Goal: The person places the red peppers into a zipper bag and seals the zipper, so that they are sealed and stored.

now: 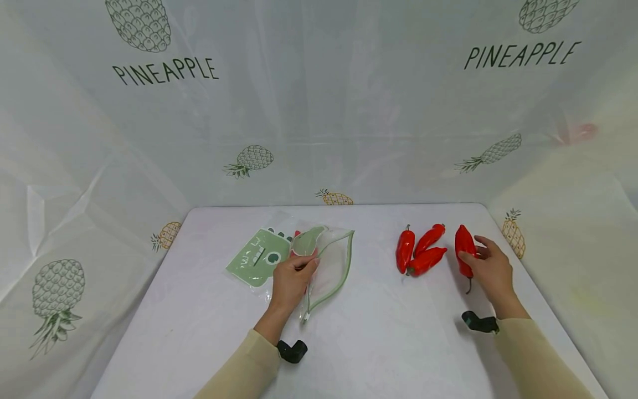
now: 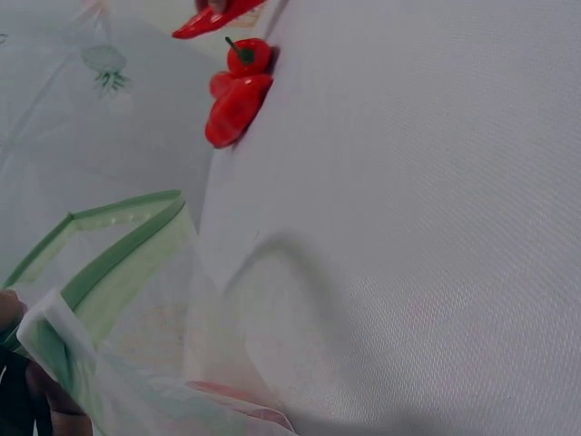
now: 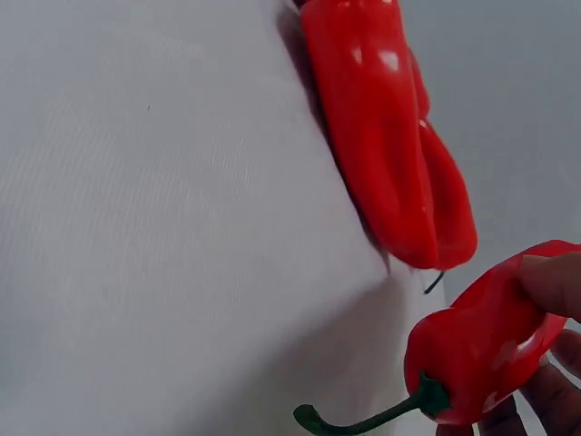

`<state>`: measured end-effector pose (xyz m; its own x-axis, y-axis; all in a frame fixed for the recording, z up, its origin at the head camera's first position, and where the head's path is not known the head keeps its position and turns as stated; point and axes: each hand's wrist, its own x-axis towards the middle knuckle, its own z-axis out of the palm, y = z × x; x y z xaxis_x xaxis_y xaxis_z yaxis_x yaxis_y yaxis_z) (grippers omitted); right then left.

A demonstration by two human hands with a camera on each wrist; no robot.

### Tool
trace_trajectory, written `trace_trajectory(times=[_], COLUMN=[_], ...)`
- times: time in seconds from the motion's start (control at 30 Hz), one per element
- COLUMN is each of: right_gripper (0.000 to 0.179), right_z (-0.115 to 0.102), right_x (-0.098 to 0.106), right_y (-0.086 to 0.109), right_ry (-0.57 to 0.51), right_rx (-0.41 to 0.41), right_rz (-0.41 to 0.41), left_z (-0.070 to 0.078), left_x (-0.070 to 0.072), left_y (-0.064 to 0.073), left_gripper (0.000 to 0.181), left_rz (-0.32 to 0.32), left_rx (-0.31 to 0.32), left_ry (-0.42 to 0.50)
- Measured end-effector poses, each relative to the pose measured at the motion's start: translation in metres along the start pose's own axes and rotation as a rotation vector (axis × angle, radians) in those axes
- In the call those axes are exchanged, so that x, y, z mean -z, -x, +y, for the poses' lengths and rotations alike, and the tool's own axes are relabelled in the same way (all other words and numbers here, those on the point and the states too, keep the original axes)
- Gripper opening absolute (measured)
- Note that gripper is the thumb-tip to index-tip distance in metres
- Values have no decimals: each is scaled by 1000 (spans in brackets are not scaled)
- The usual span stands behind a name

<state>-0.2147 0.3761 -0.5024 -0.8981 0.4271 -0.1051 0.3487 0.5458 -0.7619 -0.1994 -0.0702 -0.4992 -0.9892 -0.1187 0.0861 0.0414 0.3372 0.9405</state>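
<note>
My right hand [image 1: 493, 269] grips a red chili pepper [image 1: 464, 249], thumb on one side, its green stem pointing down toward me; the right wrist view shows this held pepper [image 3: 481, 345] close up. Between thumb and fingers, my left hand [image 1: 294, 280] pinches the edge of a clear bag [image 1: 333, 266] with green trim, its mouth spread apart. In the left wrist view the green rim [image 2: 127, 250] of the bag stands up in a loop. Something red shows partly behind the left fingers. Several red peppers [image 1: 422, 260] lie together on the table between the hands.
A flat green bag with a cartoon monster face [image 1: 259, 257] lies left of the left hand. The white table [image 1: 379, 338] is backed and flanked by a pale pineapple-print sheet [image 1: 349, 111]. Black wrist cameras [image 1: 292, 351] sit on both wrists.
</note>
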Motion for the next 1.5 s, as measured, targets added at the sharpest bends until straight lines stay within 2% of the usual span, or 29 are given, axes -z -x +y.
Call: trace_trajectory(times=[0.37,0.57,1.17,1.37,1.5], right_gripper=[89,90,90,90,89], right_z=[-8,-14,-52,-67,-75], right_x=[-5,-10,-38,-48,-55], right_y=[6,13,49,60,67], right_ry=[-51,-90,-149,-102,-114], right_rx=[94,120,261,268,261], right_rz=[5,1,-149,-173,-204], left_z=[1,1,6,6,6], left_x=[1,2,5,6,6], left_y=[0,1,1,-1,-2], left_gripper=[17,17,19,20,20], left_rz=[1,-1,4,11,17], left_rx=[4,2,5,-6,-18], left_ry=[15,10,28,21,23])
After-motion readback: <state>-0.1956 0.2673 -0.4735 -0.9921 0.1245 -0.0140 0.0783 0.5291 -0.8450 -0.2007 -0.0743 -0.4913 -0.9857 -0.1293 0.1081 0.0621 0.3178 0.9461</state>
